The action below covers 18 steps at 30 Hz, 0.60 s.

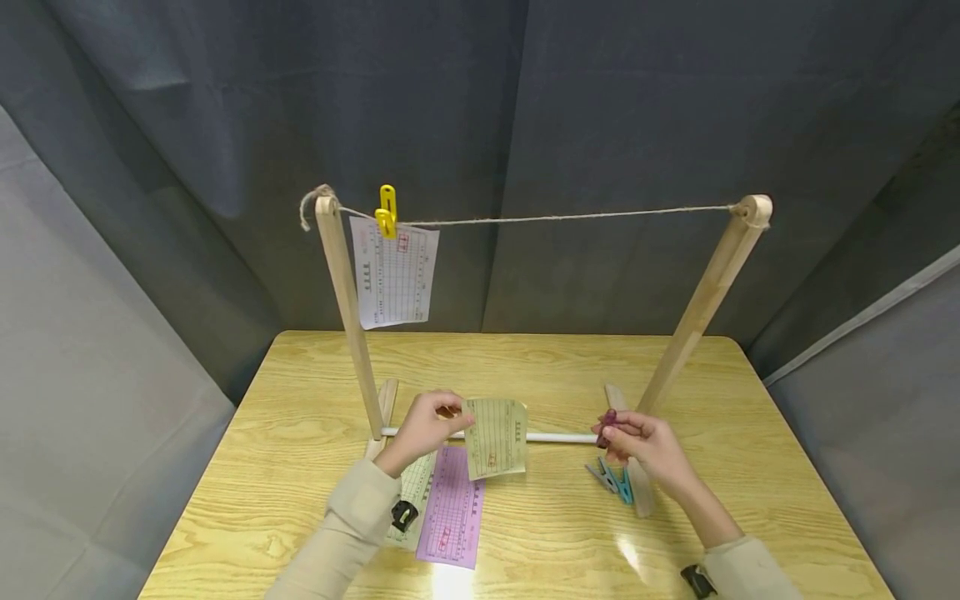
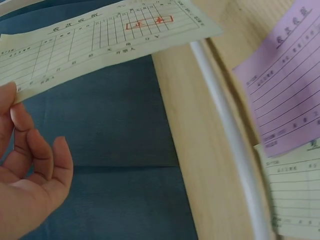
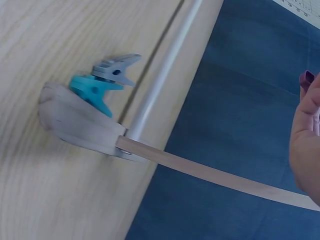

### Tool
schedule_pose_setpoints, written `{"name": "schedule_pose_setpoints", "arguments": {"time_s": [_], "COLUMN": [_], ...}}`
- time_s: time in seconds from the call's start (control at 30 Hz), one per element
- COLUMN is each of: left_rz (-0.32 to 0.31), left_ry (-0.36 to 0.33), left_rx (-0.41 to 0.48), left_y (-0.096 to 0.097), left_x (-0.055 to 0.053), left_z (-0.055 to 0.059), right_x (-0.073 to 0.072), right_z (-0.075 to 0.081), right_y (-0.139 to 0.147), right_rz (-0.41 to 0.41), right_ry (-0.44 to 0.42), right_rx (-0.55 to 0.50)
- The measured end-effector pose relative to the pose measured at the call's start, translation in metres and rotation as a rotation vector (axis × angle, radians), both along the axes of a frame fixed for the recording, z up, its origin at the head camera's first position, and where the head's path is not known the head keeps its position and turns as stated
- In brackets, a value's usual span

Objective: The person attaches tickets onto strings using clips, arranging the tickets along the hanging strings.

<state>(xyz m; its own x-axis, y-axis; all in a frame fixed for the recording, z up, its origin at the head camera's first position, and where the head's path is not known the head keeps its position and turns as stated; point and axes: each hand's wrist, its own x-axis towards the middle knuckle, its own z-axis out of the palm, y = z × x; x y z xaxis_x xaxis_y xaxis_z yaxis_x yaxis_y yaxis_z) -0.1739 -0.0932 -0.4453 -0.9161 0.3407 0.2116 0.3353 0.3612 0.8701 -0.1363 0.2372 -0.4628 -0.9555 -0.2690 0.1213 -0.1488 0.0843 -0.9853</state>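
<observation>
Between thumb and fingertips, my left hand (image 1: 432,427) pinches the edge of a yellow printed receipt slip (image 1: 497,437), held above the table. My right hand (image 1: 651,450) grips a dark purple clothespin (image 1: 606,427) near the right post. In the right wrist view only a small end of that clothespin (image 3: 306,80) shows past the fingers. A white slip (image 1: 396,271) hangs from the string (image 1: 547,218) at the left, under a yellow clothespin (image 1: 386,213). On the table lie a purple slip (image 1: 452,508) and a pale green slip (image 1: 415,496), which the purple one partly overlaps.
Grey (image 1: 600,477) and teal (image 1: 623,486) clothespins lie beside the foot of the right wooden post (image 1: 697,308). The left wooden post (image 1: 349,317) holds the string's other end. A white rod (image 1: 558,437) joins the posts low down. Dark curtain (image 1: 450,100) stands behind the table.
</observation>
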Motion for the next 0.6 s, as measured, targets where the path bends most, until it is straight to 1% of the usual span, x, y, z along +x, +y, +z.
{"name": "schedule_pose_setpoints", "arguments": {"time_s": [0.1,0.2,0.33,0.5,0.6], "left_rz": [-0.002,-0.001,0.003,0.018,0.011], "left_ry": [0.011,0.020,0.047,0.070,0.078], "left_rx": [0.015,0.027,0.026,0.024,0.031], "left_y": [-0.003,-0.004,-0.006,-0.005,-0.004], "left_x": [-0.004,-0.007,-0.008,-0.008,-0.007], "left_z": [-0.001,0.001,0.008,0.017,0.022], "right_x": [-0.001,-0.001,-0.003,-0.004,-0.005], "right_z": [0.004,0.010,0.018,0.028,0.035], "right_y": [0.000,-0.001,-0.002,-0.004,-0.006], "right_rz": [0.006,0.003,0.002,0.020,0.019], "right_ry": [0.029,0.067,0.111,0.127,0.139], "right_rx": [0.003,0.006,0.005,-0.021,-0.030]}}
